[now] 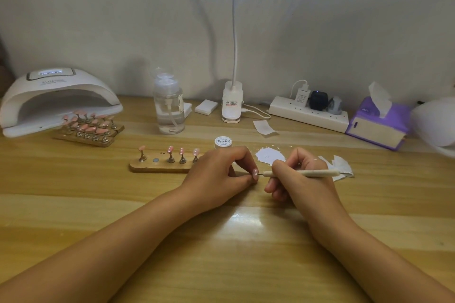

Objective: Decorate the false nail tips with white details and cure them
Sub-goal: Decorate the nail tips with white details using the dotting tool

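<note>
Nearest me, both forearms lie on the pale wooden tabletop (221,253). From here I see the left hand (219,174) with its fingers (242,181) curled in, pinching a small pink false nail tip (255,174) just above the wood. The right hand (298,179) grips a slim beige dotting pen (302,173) like a pencil, fingers closed round its shaft, the metal point touching the pinched tip. Just behind the left hand lies a wooden holder strip (160,167) carrying four pink nail tips on small metal stands (170,152). Beyond the knuckles stand a little round white jar labelled "Painted" (223,142) and a white paper scrap (269,156). Farther back left, another wooden rack of pink tips (91,128) sits at the mouth of a white domed curing lamp (59,101). A clear pump bottle (169,108), a white clip lamp base (232,103), a white power strip (307,113) and a purple tissue box (376,123) line the wall.
</note>
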The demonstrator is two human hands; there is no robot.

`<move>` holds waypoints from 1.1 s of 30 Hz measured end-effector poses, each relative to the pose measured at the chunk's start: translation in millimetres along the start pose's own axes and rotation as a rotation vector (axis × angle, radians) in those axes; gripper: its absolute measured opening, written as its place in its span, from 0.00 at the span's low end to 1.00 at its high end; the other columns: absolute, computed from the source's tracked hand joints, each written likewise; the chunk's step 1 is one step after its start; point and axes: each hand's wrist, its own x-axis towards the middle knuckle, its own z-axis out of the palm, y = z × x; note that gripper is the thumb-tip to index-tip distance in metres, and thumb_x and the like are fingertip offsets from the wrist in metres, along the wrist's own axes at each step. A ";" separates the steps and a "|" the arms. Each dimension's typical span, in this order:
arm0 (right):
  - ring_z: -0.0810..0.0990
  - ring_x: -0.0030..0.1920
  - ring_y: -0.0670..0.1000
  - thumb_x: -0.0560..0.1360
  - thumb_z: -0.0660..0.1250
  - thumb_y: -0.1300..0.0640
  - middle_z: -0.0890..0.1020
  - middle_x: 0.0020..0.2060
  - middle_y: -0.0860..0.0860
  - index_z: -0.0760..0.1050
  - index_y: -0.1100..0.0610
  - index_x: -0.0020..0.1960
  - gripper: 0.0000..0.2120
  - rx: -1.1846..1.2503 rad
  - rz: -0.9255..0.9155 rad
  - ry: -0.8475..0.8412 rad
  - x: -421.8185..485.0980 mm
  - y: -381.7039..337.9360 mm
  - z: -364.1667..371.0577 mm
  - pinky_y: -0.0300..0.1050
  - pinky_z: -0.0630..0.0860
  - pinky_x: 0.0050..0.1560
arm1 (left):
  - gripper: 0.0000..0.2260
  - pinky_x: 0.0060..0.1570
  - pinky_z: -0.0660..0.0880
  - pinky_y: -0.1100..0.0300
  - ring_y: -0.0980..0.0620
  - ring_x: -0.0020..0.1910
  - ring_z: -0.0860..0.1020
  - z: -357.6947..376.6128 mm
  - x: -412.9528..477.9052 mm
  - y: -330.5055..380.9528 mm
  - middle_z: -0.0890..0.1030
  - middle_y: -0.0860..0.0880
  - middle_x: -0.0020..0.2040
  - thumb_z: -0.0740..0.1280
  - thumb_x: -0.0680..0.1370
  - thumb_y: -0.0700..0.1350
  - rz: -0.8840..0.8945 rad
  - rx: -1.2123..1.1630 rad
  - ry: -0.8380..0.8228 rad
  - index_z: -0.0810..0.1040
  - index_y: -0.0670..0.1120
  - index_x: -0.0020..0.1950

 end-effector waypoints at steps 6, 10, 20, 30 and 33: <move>0.78 0.26 0.48 0.71 0.66 0.63 0.83 0.28 0.58 0.68 0.58 0.36 0.08 0.013 -0.011 0.001 0.7 0.9 -0.1 0.38 0.75 0.28 | 0.10 0.31 0.64 0.67 0.64 0.28 0.75 -0.3 -0.3 -0.6 0.80 0.67 0.40 0.73 0.75 0.46 0.002 -0.018 0.004 0.76 0.60 0.40; 0.79 0.27 0.48 0.71 0.67 0.61 0.84 0.29 0.57 0.69 0.57 0.37 0.08 -0.006 -0.009 -0.005 1.1 2.5 -0.2 0.43 0.76 0.32 | 0.10 0.31 0.63 0.66 0.64 0.28 0.75 0.2 0.1 -0.9 0.80 0.68 0.40 0.73 0.75 0.47 -0.003 -0.014 0.001 0.75 0.60 0.40; 0.71 0.23 0.43 0.78 0.69 0.51 0.74 0.23 0.48 0.69 0.54 0.40 0.12 0.081 -0.258 0.243 6.8 5.4 -9.0 0.35 0.67 0.24 | 0.07 0.33 0.64 0.66 0.65 0.30 0.75 0.6 -0.7 -1.0 0.81 0.67 0.42 0.73 0.75 0.48 -0.025 -0.023 -0.010 0.77 0.58 0.42; 0.71 0.26 0.41 0.77 0.67 0.44 0.78 0.25 0.45 0.73 0.56 0.41 0.15 -0.184 -0.064 0.250 25.1 14.8 -24.5 0.41 0.65 0.31 | 0.08 0.36 0.67 0.63 0.63 0.31 0.76 0.0 -1.2 0.0 0.82 0.64 0.45 0.72 0.75 0.46 -0.028 -0.027 -0.015 0.77 0.59 0.41; 0.73 0.31 0.44 0.75 0.70 0.44 0.80 0.30 0.52 0.75 0.57 0.40 0.17 -0.242 -0.110 0.242 24.0 14.8 -24.1 0.44 0.67 0.35 | 0.09 0.36 0.67 0.63 0.63 0.30 0.76 0.2 -1.1 0.5 0.82 0.63 0.46 0.72 0.75 0.47 -0.026 -0.024 -0.016 0.76 0.60 0.41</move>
